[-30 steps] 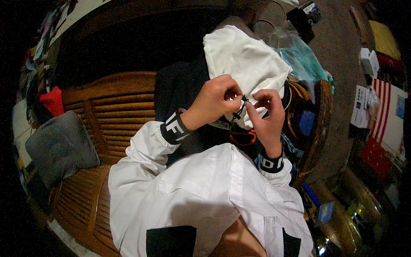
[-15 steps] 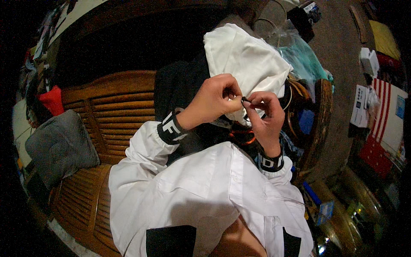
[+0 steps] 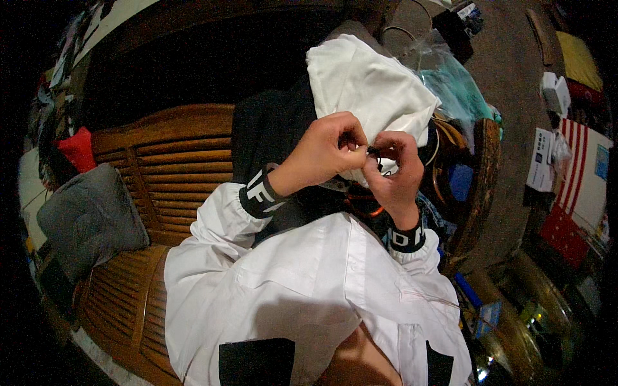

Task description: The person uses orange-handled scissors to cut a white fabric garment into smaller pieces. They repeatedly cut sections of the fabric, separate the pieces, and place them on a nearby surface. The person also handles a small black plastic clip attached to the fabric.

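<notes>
My left hand (image 3: 324, 150) and my right hand (image 3: 400, 172) meet in front of my chest, thumbs and fingertips closed in a pinch. Between them is a small black cord-like piece (image 3: 373, 152), and a thin dark loop curves down beside the right fingers. Its exact kind is too small to make out. Just beyond the hands, a crumpled white cloth (image 3: 370, 83) lies over dark fabric, and its near edge is partly hidden by my fingers.
To the left stands a slatted wooden bench (image 3: 183, 154) with a grey cushion (image 3: 93, 219) and a red cloth (image 3: 78, 150). On the right are a clear and green plastic bag (image 3: 454, 90), a curved wooden armrest (image 3: 483, 174) and a white box (image 3: 543, 161).
My right hand has shifted slightly up and left, its fingers curling closer to the left fingertips. More of the thin dark loop shows now. The white cloth stays nearly where it was.
</notes>
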A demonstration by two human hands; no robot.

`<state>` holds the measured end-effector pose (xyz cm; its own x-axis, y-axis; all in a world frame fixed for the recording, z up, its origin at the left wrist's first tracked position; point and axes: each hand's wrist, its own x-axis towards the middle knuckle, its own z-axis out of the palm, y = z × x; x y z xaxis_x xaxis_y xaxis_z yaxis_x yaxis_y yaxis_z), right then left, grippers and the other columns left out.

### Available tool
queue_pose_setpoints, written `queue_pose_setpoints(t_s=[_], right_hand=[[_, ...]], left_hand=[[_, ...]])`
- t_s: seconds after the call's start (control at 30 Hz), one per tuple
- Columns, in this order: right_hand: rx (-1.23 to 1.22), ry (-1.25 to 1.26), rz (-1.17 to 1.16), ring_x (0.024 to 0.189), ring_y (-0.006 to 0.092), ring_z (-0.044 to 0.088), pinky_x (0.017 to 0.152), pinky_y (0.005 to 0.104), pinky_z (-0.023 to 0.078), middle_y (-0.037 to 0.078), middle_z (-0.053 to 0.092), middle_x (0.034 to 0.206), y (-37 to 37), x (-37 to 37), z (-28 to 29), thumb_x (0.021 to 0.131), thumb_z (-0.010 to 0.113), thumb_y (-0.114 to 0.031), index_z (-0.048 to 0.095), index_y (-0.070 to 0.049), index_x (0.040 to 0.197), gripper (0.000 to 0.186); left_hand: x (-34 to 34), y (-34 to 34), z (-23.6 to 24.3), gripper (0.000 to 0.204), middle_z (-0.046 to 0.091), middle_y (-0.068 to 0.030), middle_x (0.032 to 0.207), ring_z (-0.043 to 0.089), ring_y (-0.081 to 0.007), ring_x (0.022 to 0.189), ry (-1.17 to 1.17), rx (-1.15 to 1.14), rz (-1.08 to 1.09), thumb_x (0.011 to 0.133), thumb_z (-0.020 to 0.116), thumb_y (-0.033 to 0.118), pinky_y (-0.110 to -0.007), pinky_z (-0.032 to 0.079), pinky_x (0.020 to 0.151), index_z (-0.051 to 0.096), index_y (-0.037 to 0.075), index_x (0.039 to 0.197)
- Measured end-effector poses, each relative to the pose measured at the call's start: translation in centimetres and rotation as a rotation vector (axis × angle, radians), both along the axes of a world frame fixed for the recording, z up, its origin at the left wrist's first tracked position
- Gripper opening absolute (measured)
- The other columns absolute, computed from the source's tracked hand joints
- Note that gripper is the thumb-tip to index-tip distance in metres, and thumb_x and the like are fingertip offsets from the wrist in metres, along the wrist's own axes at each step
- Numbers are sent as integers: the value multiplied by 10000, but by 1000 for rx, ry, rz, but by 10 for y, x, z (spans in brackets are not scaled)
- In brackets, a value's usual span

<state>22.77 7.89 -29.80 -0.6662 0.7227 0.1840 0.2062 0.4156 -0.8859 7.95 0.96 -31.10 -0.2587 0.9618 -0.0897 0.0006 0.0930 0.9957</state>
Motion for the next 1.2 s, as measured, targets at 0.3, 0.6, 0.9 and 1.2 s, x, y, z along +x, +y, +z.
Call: queue_pose_setpoints(t_s=[0.3,0.6,0.9,1.2], right_hand=[[-808,347,-28,744,115,553,682,247,504,61,518,909,2,1,-12,745,556,68,434,-32,981,283],[438,-129,44,740,255,562,654,330,475,102,569,900,13,-2,8,634,669,44,533,-42,941,347],[458,-160,113,759,254,582,653,314,479,99,585,834,8,-1,-2,627,669,59,564,-39,899,308],[-453,470,-97,830,140,540,762,289,505,60,508,921,15,14,-4,753,560,65,471,-21,1036,309]], left_hand=[[0,2,0,76,543,36,677,460,-20,603,-269,-96,-60,721,631,52,-193,388,544,575,21,762],[3,4,0,121,543,-20,690,487,-72,599,40,-47,40,677,636,60,-224,405,541,570,5,762],[8,6,-3,174,525,-74,707,514,-139,601,264,12,43,648,660,70,-269,414,537,564,-4,773],[-10,-1,-22,93,553,25,708,512,-55,616,-93,-164,25,801,592,73,-202,427,565,596,0,859]])
